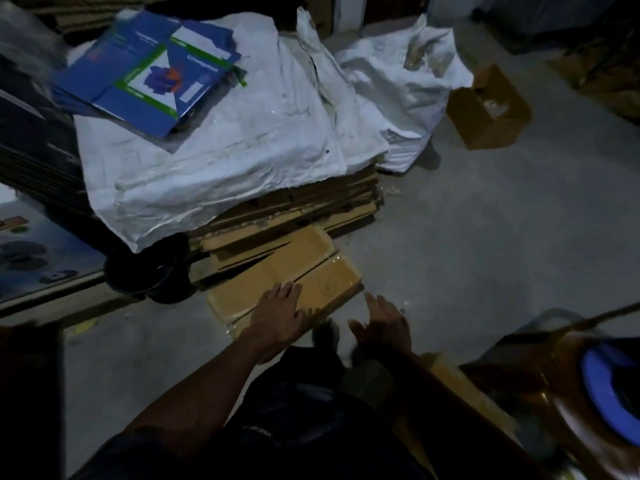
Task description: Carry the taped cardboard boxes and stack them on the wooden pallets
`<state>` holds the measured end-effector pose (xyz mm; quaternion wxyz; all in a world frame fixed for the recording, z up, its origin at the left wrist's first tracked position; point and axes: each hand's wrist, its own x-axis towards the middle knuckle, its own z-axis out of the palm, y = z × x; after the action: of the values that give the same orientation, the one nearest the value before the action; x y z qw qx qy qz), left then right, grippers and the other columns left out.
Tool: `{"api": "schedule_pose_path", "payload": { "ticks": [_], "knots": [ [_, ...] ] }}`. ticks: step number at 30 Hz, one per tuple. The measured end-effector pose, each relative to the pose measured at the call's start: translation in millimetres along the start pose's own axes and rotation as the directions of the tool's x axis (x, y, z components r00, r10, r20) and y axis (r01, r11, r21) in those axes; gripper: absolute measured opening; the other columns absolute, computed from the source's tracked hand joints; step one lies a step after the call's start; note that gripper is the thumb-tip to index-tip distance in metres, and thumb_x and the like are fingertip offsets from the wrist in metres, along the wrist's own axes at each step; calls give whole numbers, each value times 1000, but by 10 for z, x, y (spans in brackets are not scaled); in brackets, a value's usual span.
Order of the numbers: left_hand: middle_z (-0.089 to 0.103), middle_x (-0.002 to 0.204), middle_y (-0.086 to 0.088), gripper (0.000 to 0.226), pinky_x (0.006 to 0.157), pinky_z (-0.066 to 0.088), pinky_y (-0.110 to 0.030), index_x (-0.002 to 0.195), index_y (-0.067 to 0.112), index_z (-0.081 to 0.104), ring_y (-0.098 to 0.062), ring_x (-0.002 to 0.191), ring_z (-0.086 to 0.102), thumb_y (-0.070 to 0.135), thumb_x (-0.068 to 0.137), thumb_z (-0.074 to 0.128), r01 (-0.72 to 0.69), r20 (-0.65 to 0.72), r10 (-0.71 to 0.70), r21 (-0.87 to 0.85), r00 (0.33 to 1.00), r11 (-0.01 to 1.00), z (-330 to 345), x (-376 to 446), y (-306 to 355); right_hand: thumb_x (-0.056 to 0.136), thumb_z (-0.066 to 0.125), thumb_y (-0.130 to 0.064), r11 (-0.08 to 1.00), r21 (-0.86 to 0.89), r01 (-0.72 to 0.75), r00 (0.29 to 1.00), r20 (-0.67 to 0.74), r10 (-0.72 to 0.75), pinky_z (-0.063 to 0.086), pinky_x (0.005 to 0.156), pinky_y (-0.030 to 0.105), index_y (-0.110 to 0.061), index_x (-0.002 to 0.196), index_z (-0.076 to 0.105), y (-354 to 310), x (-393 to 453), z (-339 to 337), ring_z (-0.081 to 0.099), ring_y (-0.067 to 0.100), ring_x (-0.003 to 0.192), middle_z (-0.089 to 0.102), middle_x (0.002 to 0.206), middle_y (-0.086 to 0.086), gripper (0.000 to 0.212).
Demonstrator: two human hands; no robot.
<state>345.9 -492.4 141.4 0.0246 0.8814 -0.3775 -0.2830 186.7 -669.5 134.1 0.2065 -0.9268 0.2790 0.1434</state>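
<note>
While my left hand [278, 308] rests flat, fingers straight, on the taped cardboard box [287, 280] at lower centre, my right hand [382, 323] hovers open beside it.

Matt brown cardboard box [287, 289] sealed with glossy clear tape, on a smooth grey concrete floor [485, 244]. Crumpled white woven sacks [225, 161] cover stacked corrugated cardboard sheets [311, 209]; printed blue cartons [149, 77] look slightly glossy.

Right of my hands: bare concrete floor [467, 237] lay open.
Ahead: draped cardboard stack [294, 209] blocked me.
Lower right: tape roll [609, 393] crowded in.
</note>
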Motion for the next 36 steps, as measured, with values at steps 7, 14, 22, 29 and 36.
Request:
{"api": "schedule_pose_path", "payload": {
  "ticks": [7,14,22,29,36],
  "knots": [
    [16,162,-9,62,119,18,-41,155,14,15,-29,149,12,43,103,32,126,-10,-127,-88,992,988,-708,1146,-68,75,70,-46,970,-115,213,974,-54,-220,55,71,40,-7,124,60,-111,1363,-911,67,33,91,66,109,16,63],
    [27,158,-9,61,117,23,-40,153,14,23,-27,146,23,43,102,37,315,-97,-348,-255,932,914,-1059,1670,-156,90,52,-53,930,-111,350,935,95,-341,42,106,49,-11,146,46,-400,2518,-1328,49,36,132,48,147,17,70],
    [24,160,-10,70,117,22,-36,154,11,20,-28,146,23,50,97,23,626,-24,-749,-532,662,571,-944,1930,109,94,52,-54,745,-141,652,707,470,-529,18,121,46,-24,157,22,-687,3664,-1553,18,27,150,18,165,5,76],
    [53,139,-20,88,105,41,-41,139,-1,49,-36,127,52,58,81,16,601,-20,-944,-767,330,227,-869,2001,703,92,51,-54,465,-103,879,422,623,-659,25,118,45,-21,155,26,-1020,4182,-1628,29,28,145,29,160,8,76],
    [34,155,-11,84,110,29,-30,150,6,29,-25,139,35,58,85,17,442,255,-963,-876,83,-194,-712,1842,1122,87,57,-53,294,-60,954,243,730,-639,40,107,42,-17,145,41,-1316,4048,-1445,45,28,132,46,148,7,70]
  ]
}}
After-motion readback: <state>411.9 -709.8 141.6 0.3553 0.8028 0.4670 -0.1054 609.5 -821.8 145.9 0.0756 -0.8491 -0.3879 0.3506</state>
